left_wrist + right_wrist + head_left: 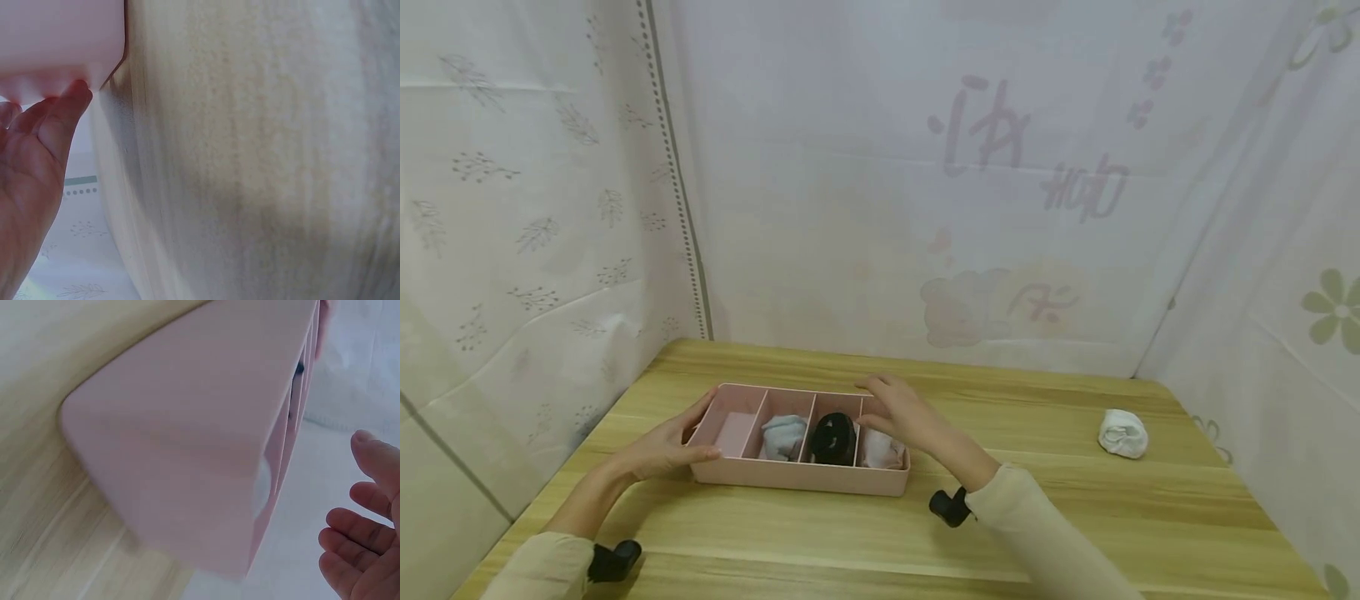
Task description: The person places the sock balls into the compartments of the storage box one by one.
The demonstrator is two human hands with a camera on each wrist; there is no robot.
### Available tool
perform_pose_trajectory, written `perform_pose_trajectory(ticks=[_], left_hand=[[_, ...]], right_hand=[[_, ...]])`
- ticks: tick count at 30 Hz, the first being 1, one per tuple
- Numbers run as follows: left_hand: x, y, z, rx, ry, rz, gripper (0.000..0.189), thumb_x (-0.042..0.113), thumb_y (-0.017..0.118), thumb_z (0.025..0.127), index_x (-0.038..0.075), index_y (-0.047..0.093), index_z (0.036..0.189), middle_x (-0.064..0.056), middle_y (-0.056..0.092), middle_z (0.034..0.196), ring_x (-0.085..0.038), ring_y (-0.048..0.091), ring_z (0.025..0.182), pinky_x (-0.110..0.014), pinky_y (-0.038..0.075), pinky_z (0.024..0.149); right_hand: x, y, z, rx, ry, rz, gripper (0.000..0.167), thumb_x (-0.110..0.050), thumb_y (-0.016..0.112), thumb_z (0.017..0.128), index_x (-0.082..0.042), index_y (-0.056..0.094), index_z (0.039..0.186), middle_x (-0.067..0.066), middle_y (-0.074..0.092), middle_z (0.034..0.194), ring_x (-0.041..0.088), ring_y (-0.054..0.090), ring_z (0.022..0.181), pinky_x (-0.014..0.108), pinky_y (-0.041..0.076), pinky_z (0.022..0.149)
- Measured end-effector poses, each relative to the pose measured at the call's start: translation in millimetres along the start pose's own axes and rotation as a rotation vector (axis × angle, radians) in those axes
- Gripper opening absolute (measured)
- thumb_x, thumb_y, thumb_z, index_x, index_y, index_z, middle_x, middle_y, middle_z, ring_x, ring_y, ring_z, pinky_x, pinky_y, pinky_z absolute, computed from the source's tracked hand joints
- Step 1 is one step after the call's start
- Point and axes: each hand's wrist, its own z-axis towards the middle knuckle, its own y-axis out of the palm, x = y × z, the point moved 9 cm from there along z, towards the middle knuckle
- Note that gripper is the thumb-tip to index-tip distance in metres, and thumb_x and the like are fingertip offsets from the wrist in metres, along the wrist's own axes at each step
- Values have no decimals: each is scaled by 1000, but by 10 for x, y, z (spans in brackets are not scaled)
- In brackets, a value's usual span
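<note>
A long pink divided box sits on the wooden table. My left hand grips its left end, thumb at the front corner and the other fingers along the end wall; in the left wrist view the fingertips press against the pink wall. The leftmost compartment has nothing in it. The others hold a light-blue rolled cloth, a black bundle and a pinkish-white rolled cloth. Over the right end hovers my right hand, its fingers relaxed and holding nothing; the right wrist view shows it apart from the box.
A white rolled cloth lies by itself on the right side of the table. Pale printed curtains hang behind the table and along both sides. Each wrist carries a small black camera mount.
</note>
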Motion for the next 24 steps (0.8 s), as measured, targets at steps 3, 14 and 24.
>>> perform_pose_trajectory(ticks=[3,14,24], left_hand=[[-5,-2,-2,3,-5,8,96,12,68,85,2,-2,150,-37,7,149,-34,31,128,-10,36,85],[-19,-7,-14,4,0,-2,95,13,67,85,4,-1,151,-36,8,150,14,29,111,-10,35,86],[-46,-9,-3,11,-8,18,95,13,68,85,3,-1,151,-35,6,151,-28,26,130,-8,32,87]], right_hand=[[127,-84,-100,24,29,8,48,-19,67,87,-2,51,129,16,56,127,33,51,117,47,42,96],[623,-322,-509,87,128,13,50,-15,69,86,-1,51,130,17,56,127,36,52,115,50,42,94],[1058,-567,-943,127,187,-13,53,-16,69,86,6,49,130,24,54,128,41,50,116,53,42,92]])
